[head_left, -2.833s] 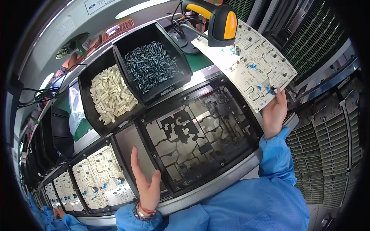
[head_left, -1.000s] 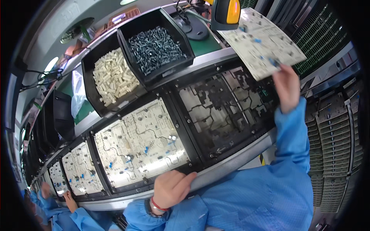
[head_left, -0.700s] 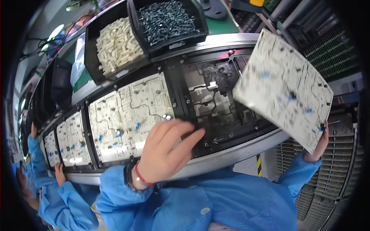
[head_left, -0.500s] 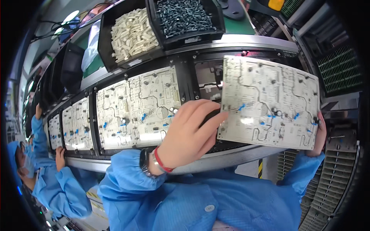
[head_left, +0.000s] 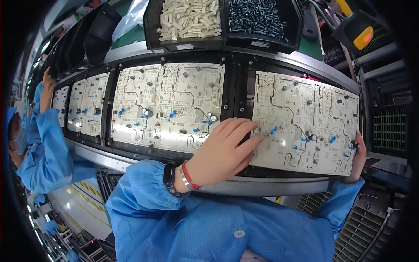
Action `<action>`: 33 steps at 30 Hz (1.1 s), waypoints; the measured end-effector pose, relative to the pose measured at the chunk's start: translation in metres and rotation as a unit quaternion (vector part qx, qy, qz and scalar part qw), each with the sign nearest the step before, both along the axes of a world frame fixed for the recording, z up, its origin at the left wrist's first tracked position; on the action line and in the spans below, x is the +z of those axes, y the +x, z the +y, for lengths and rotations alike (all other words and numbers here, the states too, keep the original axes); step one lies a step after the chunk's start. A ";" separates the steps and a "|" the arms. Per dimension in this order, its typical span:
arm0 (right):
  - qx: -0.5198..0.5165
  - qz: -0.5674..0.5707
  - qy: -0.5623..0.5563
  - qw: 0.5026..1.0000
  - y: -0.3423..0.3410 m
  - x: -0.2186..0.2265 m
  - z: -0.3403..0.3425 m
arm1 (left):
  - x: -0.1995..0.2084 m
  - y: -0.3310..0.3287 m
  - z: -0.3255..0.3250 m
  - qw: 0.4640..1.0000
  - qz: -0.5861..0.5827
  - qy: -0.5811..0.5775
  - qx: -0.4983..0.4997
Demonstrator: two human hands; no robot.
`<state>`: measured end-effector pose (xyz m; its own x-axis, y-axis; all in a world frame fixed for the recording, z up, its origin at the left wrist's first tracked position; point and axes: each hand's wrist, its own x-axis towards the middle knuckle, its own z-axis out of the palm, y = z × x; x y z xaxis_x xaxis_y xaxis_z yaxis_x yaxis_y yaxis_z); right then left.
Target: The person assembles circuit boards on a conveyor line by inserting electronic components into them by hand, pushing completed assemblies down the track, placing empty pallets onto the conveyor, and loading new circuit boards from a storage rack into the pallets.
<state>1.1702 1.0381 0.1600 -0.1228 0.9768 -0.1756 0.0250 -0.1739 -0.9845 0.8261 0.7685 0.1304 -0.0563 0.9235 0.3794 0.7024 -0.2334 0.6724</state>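
Note:
A white circuit board point(head_left: 286, 118) with small blue and black parts lies at the right, over a dark carrier frame on the rail. My left hand point(head_left: 227, 150) grips its left edge, thumb and fingers at the rim. At the opposite edge, my right hand point(head_left: 358, 159) holds the lower right corner; most of its fingers are hidden behind the board. Left of my left hand, a second circuit board point(head_left: 168, 102) of the same kind sits in its own black frame point(head_left: 238, 83).
Beyond the rail stand a black bin of cream-coloured pieces point(head_left: 190, 19) and a black bin of dark small parts point(head_left: 256, 19). A yellow and black handheld device point(head_left: 362, 37) is at the back right. Farther left, a co-worker in a blue sleeve point(head_left: 52, 146) stands beside more boards.
The board in my hands has come down flatter over the carrier frame. My view has shifted, so the bins appear farther right. The co-worker's hands have moved.

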 end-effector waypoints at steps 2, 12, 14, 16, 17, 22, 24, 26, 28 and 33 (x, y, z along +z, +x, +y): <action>0.016 0.010 -0.030 0.999 -0.005 -0.009 0.004 | -0.002 0.001 0.002 1.000 -0.004 -0.003 -0.002; 0.190 -0.217 0.094 0.953 -0.046 0.001 0.004 | -0.009 0.013 0.004 0.991 0.103 -0.084 0.010; 0.204 -0.258 0.146 0.933 -0.054 -0.007 -0.006 | -0.009 0.013 0.005 0.990 0.109 -0.089 0.008; 0.216 -0.293 0.172 0.915 -0.054 -0.008 -0.010 | -0.007 0.012 0.005 0.989 0.117 -0.095 0.007; 0.219 -0.294 0.171 0.915 -0.050 -0.004 -0.011 | -0.006 0.013 0.004 0.988 0.119 -0.098 0.004; 0.228 -0.353 0.177 0.890 -0.050 0.010 -0.023 | -0.002 0.016 0.003 0.982 0.145 -0.118 -0.010; 0.240 -0.374 0.182 0.877 -0.050 0.013 -0.026 | -0.002 0.017 0.002 0.979 0.158 -0.129 -0.012; 0.239 -0.401 0.129 0.875 -0.052 0.017 -0.029 | -0.003 0.020 0.003 0.978 0.161 -0.130 -0.010; 0.283 -0.424 0.171 0.844 -0.058 0.018 -0.032 | -0.003 0.024 0.005 0.978 0.163 -0.132 -0.007; 0.398 -0.508 0.285 0.709 -0.072 0.015 -0.034 | -0.002 0.030 0.008 0.973 0.180 -0.144 0.008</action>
<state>1.0980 1.0040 0.1750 -0.7687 0.6158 -0.1727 0.6370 0.7130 -0.2929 0.8558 0.7764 0.1279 0.0179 0.9945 0.1029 0.9066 -0.0596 0.4178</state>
